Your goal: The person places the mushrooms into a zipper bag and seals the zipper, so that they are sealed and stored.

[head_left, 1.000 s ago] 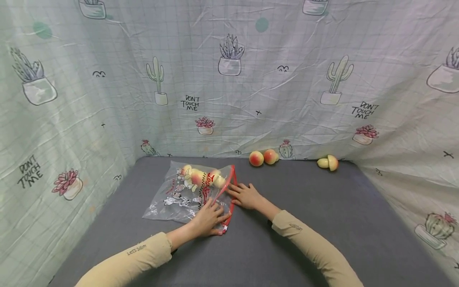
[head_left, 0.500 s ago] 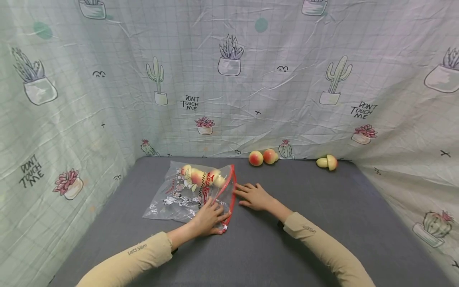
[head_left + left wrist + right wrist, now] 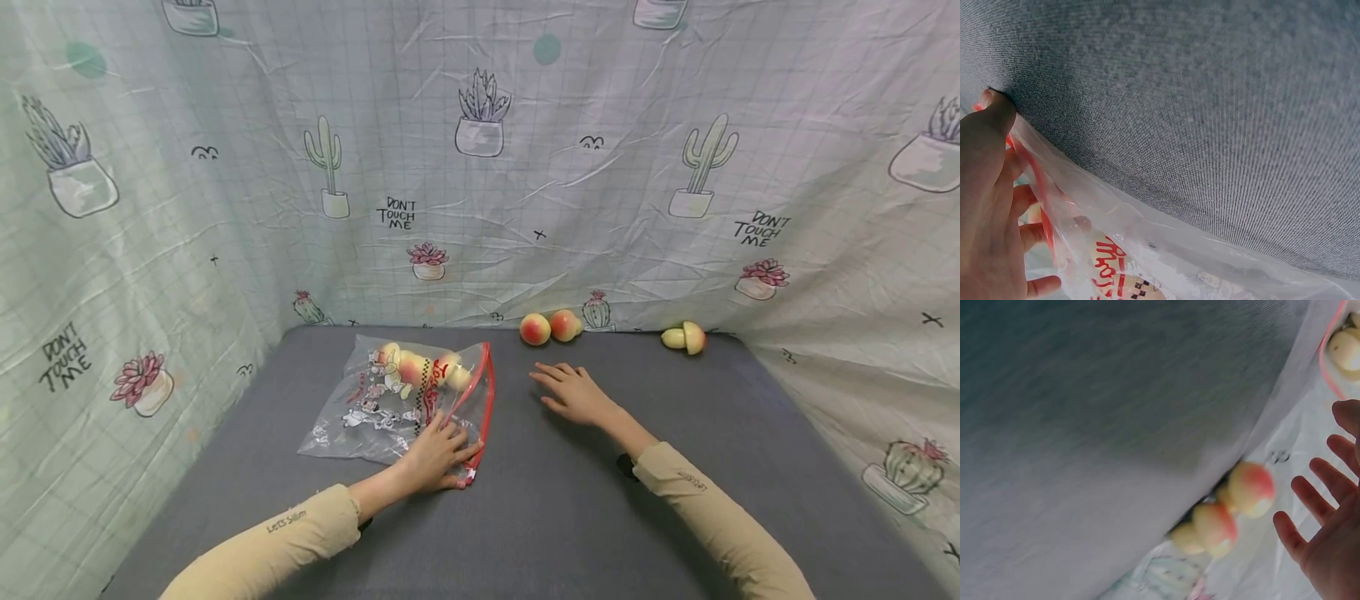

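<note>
A clear plastic zip bag with printed cartoon figures lies on the left half of the table. Its red-edged mouth faces right and gapes a little. Through the film show several toy mushrooms, yellow with reddish caps. My left hand rests on the near corner of that mouth, fingers spread and thumb beside the slider end. In the left wrist view its fingers reach to the red strip. My right hand hovers right of the bag, fingers extended and holding nothing.
Two mushrooms stand side by side at the table's back edge, beyond my right hand. Another mushroom lies on its side at the back right. A printed cloth curtain encloses the grey table.
My right hand has left the bag's red edge and moved right and slightly back, towards the two mushrooms. The left hand stays on the bag, and the bag mouth gapes slightly wider.
</note>
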Available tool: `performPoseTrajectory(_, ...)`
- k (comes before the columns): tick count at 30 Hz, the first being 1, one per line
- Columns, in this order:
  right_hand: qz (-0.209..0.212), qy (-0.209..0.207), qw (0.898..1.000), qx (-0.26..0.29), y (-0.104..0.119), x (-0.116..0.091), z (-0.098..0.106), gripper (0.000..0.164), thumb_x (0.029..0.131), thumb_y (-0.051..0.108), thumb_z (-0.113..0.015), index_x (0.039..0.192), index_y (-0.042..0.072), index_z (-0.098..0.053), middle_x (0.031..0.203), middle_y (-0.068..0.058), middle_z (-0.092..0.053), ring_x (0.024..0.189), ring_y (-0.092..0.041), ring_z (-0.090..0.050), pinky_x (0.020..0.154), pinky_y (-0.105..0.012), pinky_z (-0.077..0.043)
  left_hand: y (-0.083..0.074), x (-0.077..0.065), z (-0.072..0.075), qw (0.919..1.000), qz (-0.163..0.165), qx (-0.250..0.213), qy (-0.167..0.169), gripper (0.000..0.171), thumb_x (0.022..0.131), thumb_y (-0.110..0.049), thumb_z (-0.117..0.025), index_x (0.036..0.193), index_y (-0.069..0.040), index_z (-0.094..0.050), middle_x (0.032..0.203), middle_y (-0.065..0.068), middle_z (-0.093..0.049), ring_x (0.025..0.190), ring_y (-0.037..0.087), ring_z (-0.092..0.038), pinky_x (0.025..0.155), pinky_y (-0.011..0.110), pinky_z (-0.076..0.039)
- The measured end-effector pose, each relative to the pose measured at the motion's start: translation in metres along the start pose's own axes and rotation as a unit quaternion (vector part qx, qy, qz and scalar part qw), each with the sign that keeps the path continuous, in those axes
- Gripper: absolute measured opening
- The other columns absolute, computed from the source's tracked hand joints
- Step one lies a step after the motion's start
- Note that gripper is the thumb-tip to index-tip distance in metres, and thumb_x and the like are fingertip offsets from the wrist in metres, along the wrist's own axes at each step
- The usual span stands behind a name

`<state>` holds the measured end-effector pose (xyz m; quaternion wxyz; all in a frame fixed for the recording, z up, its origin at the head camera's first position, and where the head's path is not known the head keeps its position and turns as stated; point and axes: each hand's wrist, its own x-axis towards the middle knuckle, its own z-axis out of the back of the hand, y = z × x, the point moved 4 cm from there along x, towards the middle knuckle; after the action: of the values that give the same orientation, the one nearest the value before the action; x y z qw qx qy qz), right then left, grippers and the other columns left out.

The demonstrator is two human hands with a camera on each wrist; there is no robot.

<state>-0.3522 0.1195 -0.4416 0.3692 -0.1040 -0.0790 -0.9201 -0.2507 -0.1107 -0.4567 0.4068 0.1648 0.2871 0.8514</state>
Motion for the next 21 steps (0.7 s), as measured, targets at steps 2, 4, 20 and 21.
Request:
performPoseTrajectory(2,-0.013,-0.002,1.000,-0.007,-0.008,-0.005,0.001,0.050,0.085,0.024,-0.057,0.132,0.015,-0.043,0.138,-0.008,-0.041,0.119,-0.028,-0.041,0.084,-0.049,-0.036,0.000,0.000,0.000,1.0000,0.001,0.000,-0.003,0.065,0.076,-0.070,-0.035,0.131,-0.035,-0.042,0.115,-0.006,-0.055,0.101,0.014,-0.049,0.094,0.042,-0.033)
performPoseTrajectory(4,-0.027,-0.005,1.000,-0.012,-0.015,-0.010,0.001,0.049,0.085,0.024,-0.057,0.132,0.014,-0.044,0.138,-0.008,-0.041,0.119,-0.028,-0.041,0.083,-0.049,-0.036,0.000,0.000,0.000,1.0000,0.002,-0.001,-0.003,0.064,0.076,-0.070,-0.035,0.131,-0.036,-0.042,0.115,-0.006,-0.055,0.102,0.015,-0.049,0.095,0.042,-0.033)
performPoseTrajectory(20,-0.129,-0.039,0.990,-0.050,-0.087,-0.046,0.011,0.042,0.083,0.017,-0.058,0.123,0.006,-0.052,0.126,-0.016,-0.051,0.109,-0.032,-0.047,0.075,-0.048,-0.037,0.000,0.000,0.001,1.0000,0.004,0.003,0.005,0.063,0.078,-0.069,-0.035,0.131,-0.036,-0.041,0.116,-0.006,-0.054,0.103,0.014,-0.049,0.095,0.041,-0.033)
performPoseTrajectory(21,-0.139,-0.036,0.988,-0.054,-0.092,-0.048,0.012,0.041,0.084,0.017,-0.058,0.123,0.006,-0.052,0.126,-0.016,-0.051,0.110,-0.033,-0.047,0.076,-0.049,-0.037,0.000,0.000,0.001,1.0000,0.004,0.003,0.004,0.063,0.077,-0.069,-0.035,0.131,-0.036,-0.041,0.116,-0.006,-0.054,0.103,0.014,-0.049,0.095,0.041,-0.033)
